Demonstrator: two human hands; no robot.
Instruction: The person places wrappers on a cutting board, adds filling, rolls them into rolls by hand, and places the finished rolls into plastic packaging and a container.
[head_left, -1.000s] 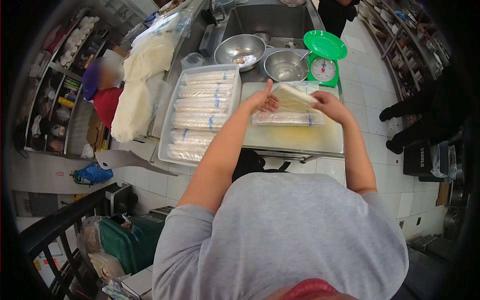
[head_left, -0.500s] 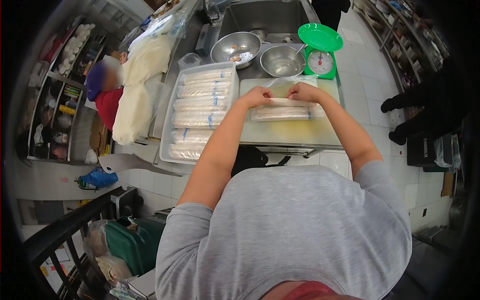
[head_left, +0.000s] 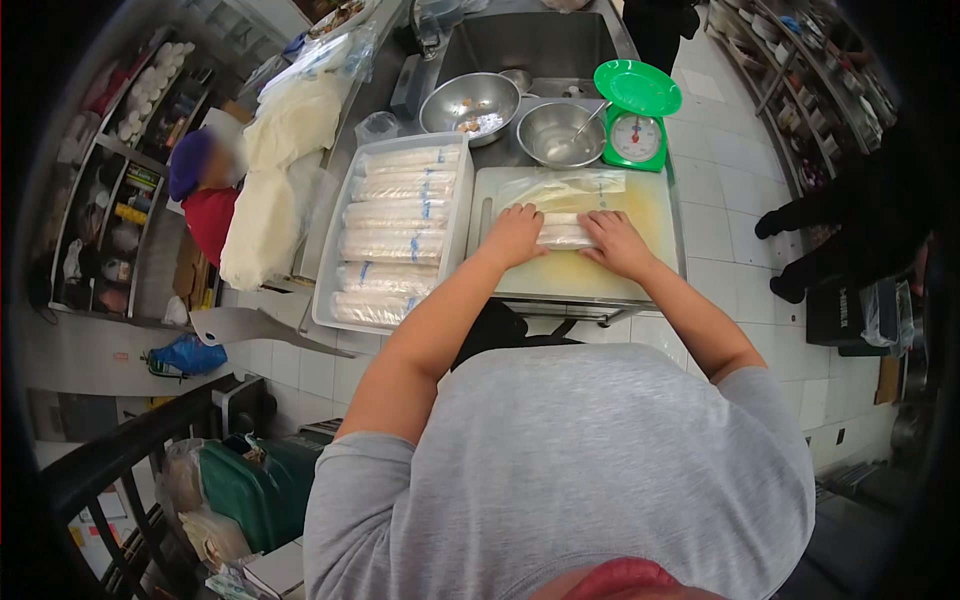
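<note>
On the pale cutting board [head_left: 640, 278] lies a plastic-wrapped pack of pale rolls [head_left: 566, 232]. My left hand [head_left: 514, 237] is closed round its left end, and my right hand [head_left: 617, 243] is closed round its right end, fingers bent over the top. A flat sheet of clear plastic [head_left: 570, 187] spreads across the board beyond the pack. To the left stands a white plastic tray [head_left: 466, 205] holding several wrapped packs [head_left: 393, 245] in a stack of rows, with blue print on the film. The exact contents of the packs are hard to make out.
Behind the board are a steel bowl [head_left: 562, 137] with a utensil, a larger steel bowl [head_left: 455, 92] with scraps, a green scale [head_left: 635, 140] and a sink [head_left: 530, 45]. At left, a person in a red top [head_left: 210, 220] is beside large pale sheets [head_left: 262, 215].
Both hands have come down and nearer to my body, from pinching the far edge of the plastic to gripping the pack's ends. The pack is now rolled up more tightly.
</note>
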